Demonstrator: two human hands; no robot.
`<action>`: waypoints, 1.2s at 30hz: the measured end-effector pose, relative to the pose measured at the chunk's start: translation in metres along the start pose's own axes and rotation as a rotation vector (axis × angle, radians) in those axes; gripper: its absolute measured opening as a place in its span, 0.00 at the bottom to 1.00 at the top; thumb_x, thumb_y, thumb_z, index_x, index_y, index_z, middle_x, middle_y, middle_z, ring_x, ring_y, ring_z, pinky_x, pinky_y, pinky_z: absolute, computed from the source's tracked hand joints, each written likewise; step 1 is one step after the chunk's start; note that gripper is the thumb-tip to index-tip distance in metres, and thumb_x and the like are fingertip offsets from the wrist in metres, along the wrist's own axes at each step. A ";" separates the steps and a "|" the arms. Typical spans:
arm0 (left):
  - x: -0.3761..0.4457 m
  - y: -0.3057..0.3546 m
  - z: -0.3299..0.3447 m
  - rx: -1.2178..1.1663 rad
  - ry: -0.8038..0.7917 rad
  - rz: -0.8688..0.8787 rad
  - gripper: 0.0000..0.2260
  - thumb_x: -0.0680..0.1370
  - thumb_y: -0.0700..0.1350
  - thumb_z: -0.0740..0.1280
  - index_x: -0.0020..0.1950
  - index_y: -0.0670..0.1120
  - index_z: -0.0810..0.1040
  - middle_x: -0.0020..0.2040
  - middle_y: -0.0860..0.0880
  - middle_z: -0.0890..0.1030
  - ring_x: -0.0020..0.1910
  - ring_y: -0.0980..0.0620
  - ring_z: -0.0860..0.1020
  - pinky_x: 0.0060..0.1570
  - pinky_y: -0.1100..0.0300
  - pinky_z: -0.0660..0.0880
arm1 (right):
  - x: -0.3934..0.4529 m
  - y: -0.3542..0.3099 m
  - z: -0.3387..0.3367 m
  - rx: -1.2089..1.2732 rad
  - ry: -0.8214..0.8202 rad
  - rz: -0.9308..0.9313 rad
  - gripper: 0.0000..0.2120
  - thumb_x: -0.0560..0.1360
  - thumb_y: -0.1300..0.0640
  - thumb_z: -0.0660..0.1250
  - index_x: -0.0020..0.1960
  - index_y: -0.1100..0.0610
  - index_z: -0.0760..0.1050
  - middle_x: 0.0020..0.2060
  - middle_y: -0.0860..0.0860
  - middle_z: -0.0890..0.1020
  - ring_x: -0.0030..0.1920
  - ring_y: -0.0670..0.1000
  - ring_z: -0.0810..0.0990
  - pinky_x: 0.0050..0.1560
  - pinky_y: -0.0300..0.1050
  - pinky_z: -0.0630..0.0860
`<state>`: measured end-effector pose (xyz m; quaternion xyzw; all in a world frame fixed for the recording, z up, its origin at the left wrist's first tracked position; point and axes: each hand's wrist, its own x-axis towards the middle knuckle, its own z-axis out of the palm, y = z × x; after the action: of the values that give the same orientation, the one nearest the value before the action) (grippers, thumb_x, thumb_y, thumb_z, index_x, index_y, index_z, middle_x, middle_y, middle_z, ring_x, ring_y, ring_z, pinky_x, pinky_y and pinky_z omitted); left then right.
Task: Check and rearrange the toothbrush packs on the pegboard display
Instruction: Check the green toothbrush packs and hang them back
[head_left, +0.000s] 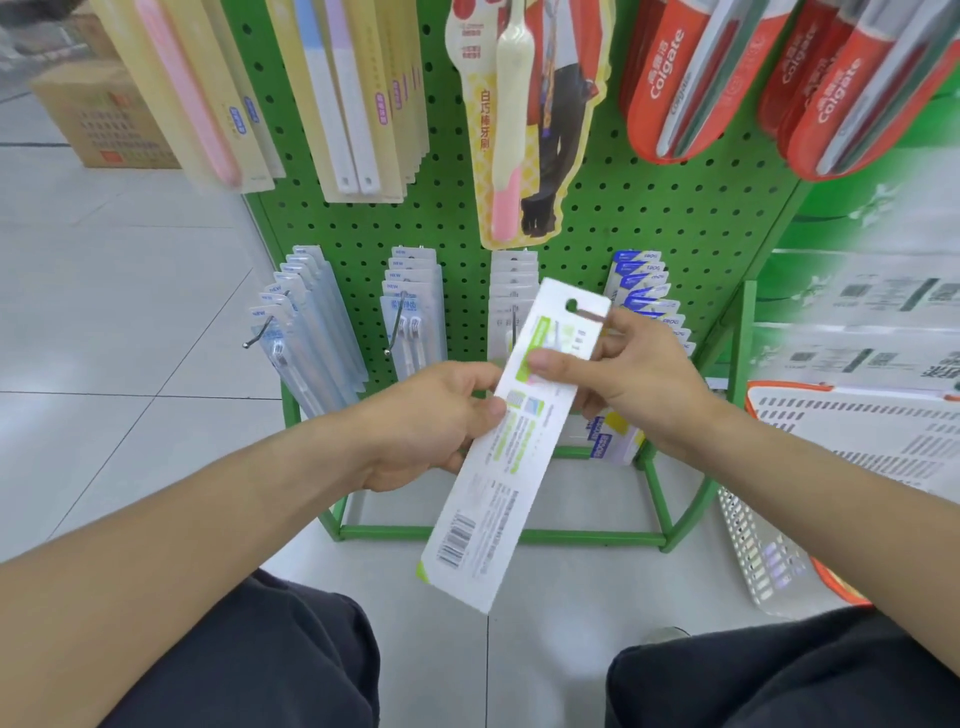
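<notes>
Both hands hold one long white toothbrush pack (498, 467), its printed back with a barcode turned to me, tilted with the hang hole uppermost. My left hand (436, 421) pinches its left edge near the middle. My right hand (634, 379) grips the upper part, thumb across the card. The pack is in front of the lower row of the green pegboard (649, 218). Behind it hang several clear packs (514, 291) on a hook, with more rows at the left (306, 317) and centre-left (413, 306), and blue packs (647, 291) at the right.
Upper hooks carry beige packs (353, 98), a cream figure pack (524, 124) and red Colgate packs (696, 83). A white and orange basket (831, 467) stands at the right. A cardboard box (104, 119) sits on the tiled floor at the far left. My knees are below.
</notes>
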<state>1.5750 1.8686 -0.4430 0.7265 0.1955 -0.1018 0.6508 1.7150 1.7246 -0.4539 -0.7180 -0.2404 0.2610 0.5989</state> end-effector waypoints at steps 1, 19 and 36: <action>0.000 -0.001 0.000 0.065 -0.016 -0.015 0.11 0.86 0.40 0.57 0.64 0.45 0.77 0.50 0.45 0.86 0.49 0.48 0.84 0.53 0.48 0.82 | 0.002 -0.001 -0.003 0.026 0.024 0.005 0.29 0.65 0.54 0.81 0.60 0.64 0.75 0.40 0.58 0.87 0.29 0.51 0.82 0.27 0.42 0.75; 0.024 -0.021 -0.002 0.690 0.098 0.098 0.04 0.82 0.42 0.65 0.48 0.45 0.75 0.39 0.49 0.76 0.39 0.50 0.73 0.43 0.56 0.72 | 0.003 -0.003 0.001 0.055 -0.209 0.035 0.11 0.79 0.55 0.69 0.54 0.64 0.78 0.37 0.57 0.81 0.34 0.53 0.81 0.39 0.46 0.82; 0.049 -0.038 -0.022 0.081 0.236 0.165 0.17 0.76 0.32 0.69 0.63 0.43 0.79 0.55 0.43 0.85 0.53 0.45 0.83 0.56 0.46 0.79 | 0.034 0.017 0.019 -0.394 0.074 -0.257 0.09 0.74 0.55 0.75 0.46 0.48 0.75 0.37 0.48 0.82 0.35 0.54 0.82 0.42 0.54 0.82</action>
<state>1.6014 1.9008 -0.4943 0.7728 0.2058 0.0303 0.5996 1.7282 1.7581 -0.4762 -0.7935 -0.3540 0.1045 0.4839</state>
